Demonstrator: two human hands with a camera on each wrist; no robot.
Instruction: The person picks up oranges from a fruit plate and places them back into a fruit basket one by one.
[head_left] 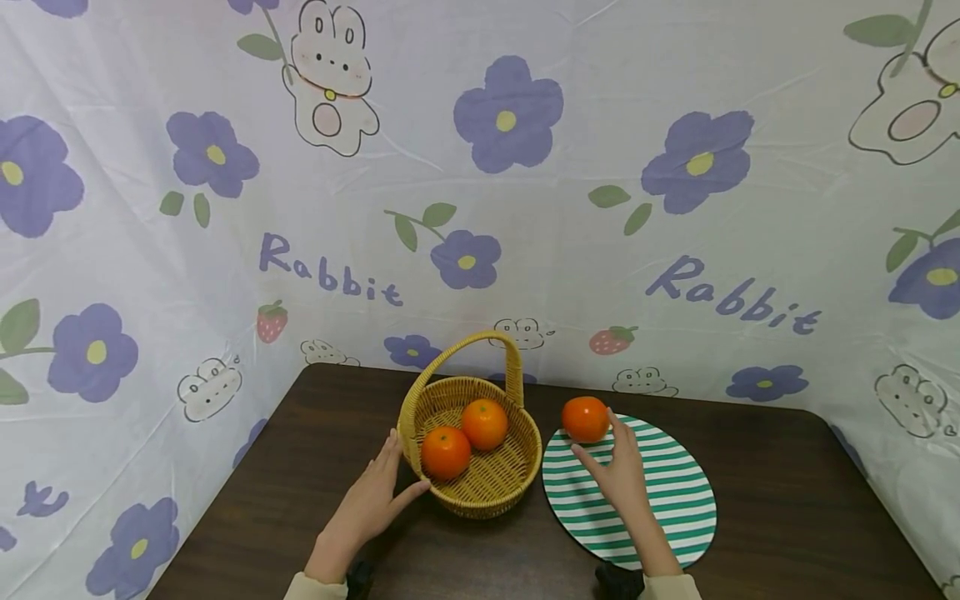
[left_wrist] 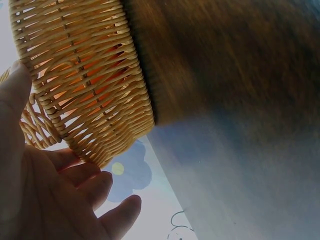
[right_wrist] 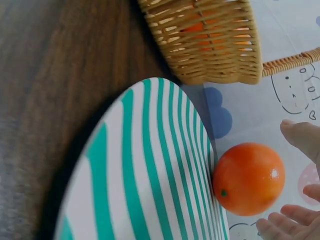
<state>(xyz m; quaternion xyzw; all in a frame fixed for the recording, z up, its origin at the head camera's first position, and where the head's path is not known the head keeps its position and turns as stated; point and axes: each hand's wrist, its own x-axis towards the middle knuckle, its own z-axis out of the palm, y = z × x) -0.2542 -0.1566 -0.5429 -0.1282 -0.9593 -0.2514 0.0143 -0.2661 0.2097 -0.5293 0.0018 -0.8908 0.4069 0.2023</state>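
Observation:
A yellow wicker basket (head_left: 480, 497) with a tall handle stands on the table and holds two oranges, one (head_left: 446, 453) nearer the front and another (head_left: 485, 423) behind it. My left hand (head_left: 365, 498) touches the basket's left side, thumb spread from its fairly straight fingers; the left wrist view shows the fingers (left_wrist: 95, 187) against the wicker. A third orange (head_left: 585, 419) sits on the far edge of a round green-and-white striped placemat (head_left: 675, 492). Over that mat, my right hand (head_left: 621, 471) reaches toward this orange with thumb and fingers apart, a gap showing in the right wrist view (right_wrist: 295, 220).
The dark wooden table (head_left: 780, 492) extends left of the basket and right of the placemat. Close behind its far edge hangs a white cloth (head_left: 570, 225) printed with purple flowers, rabbits and strawberries. The basket's handle (head_left: 513, 367) arches above its rim.

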